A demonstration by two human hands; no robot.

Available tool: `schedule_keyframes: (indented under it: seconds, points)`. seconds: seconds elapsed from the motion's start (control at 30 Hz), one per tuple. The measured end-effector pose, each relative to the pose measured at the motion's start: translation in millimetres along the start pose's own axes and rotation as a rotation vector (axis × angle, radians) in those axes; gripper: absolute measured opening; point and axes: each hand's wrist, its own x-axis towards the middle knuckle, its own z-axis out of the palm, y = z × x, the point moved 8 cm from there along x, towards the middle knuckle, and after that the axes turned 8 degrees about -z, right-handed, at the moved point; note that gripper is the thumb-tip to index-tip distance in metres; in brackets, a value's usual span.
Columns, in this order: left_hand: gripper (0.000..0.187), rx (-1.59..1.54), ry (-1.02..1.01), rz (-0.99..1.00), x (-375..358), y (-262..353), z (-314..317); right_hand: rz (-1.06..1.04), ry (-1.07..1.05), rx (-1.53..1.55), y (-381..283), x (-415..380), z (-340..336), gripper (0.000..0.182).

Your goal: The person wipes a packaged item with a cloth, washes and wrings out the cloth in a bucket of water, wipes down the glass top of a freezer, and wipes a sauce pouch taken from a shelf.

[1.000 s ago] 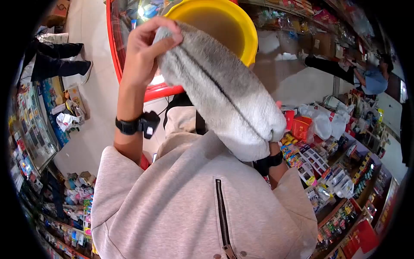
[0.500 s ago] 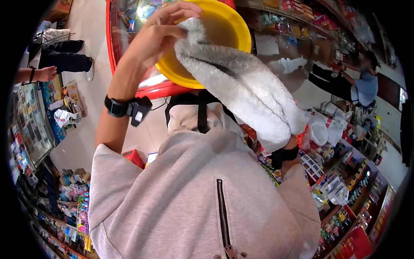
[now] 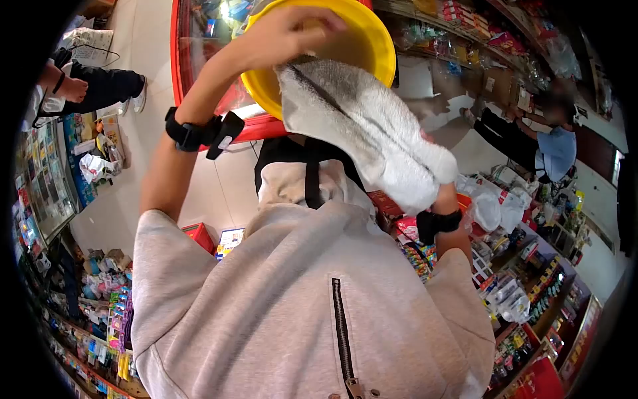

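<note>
A white and grey fluffy cloth (image 3: 372, 126) stretches diagonally from the yellow basin (image 3: 382, 50) to my right wrist. My left hand (image 3: 292, 36) is over the basin's left part, just above the cloth's upper end; its fingers are smeared by motion, and whether they touch the cloth cannot be told. The cloth drapes over my right hand (image 3: 446, 189) and hides most of its fingers; only the side of the hand and a fingertip show beside it. The basin stands on a red-edged glass case (image 3: 252, 130).
At the left stands a person (image 3: 106, 83) in dark trousers, beside a display case (image 3: 50, 179). Another person (image 3: 555, 146) in light blue is at the right. Packaged goods and plastic bags (image 3: 498, 206) crowd the right side; stocked shelves line the upper right.
The cloth's upper end has dropped away from my left fingers and lies lower. My left hand has moved right over the basin. My right hand has risen slightly with the cloth.
</note>
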Motion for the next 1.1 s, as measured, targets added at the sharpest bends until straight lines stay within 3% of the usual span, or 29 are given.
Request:
schedule_keyframes:
  seconds: [0.03,0.07,0.1,0.17,0.2,0.23,0.3,0.4,0.5,0.53,0.63,0.7,0.93,1.0,1.1]
  points:
    - [0.021,0.312,-0.019,0.108,-3.2,8.2,11.3,0.003,0.004,-0.029,-5.3,10.0,1.8,0.049]
    - [0.029,0.415,-0.17,0.051,-3.1,-2.2,26.4,0.008,0.009,-0.063,-9.7,20.1,3.6,0.048]
    - [0.029,0.413,-0.166,0.05,0.4,-8.6,27.3,0.017,0.01,-0.096,-13.7,31.4,6.2,0.047]
    - [0.034,0.701,-0.185,0.057,11.6,-25.7,30.6,0.03,0.024,-0.159,-21.1,53.1,9.8,0.047]
    - [0.034,0.761,-0.177,-0.073,19.1,-37.2,26.9,0.029,0.035,-0.186,-21.8,61.4,12.9,0.047]
    - [0.034,0.763,-0.175,-0.072,22.3,-41.3,26.3,0.032,0.053,-0.21,-21.1,68.4,14.8,0.047]
    - [0.028,0.838,0.034,0.083,25.8,-39.2,22.0,0.036,0.091,-0.263,-17.5,75.4,17.4,0.047]
    - [0.035,1.02,0.043,0.107,28.2,-76.6,36.4,0.044,0.147,-0.318,-12.7,81.9,16.7,0.047]
    - [0.045,1.082,0.07,0.178,21.6,-76.4,47.9,0.052,0.182,-0.343,-10.6,86.0,14.8,0.047]
    - [0.053,1.043,-0.109,0.133,17.0,-79.6,57.4,0.05,0.19,-0.349,-10.7,86.6,14.6,0.047]
    - [0.063,0.929,-0.259,0.219,0.6,-81.7,89.1,0.043,0.21,-0.362,-10.4,89.1,11.5,0.048]
    - [0.069,1.057,-0.359,0.229,1.7,-99.8,106.2,0.032,0.219,-0.367,-11.0,88.0,10.2,0.048]
    - [0.071,1.091,-0.488,0.092,14.7,-116.8,126.1,0.011,0.227,-0.388,-10.4,99.9,2.8,0.048]
    - [0.074,1.075,-0.69,-0.049,21.6,-117.7,128.0,0.007,0.222,-0.398,-11.1,107.0,2.6,0.049]
    - [0.078,1.187,-0.574,-0.053,40.4,-119.7,122.9,0.001,0.223,-0.405,-11.6,116.4,1.7,0.049]
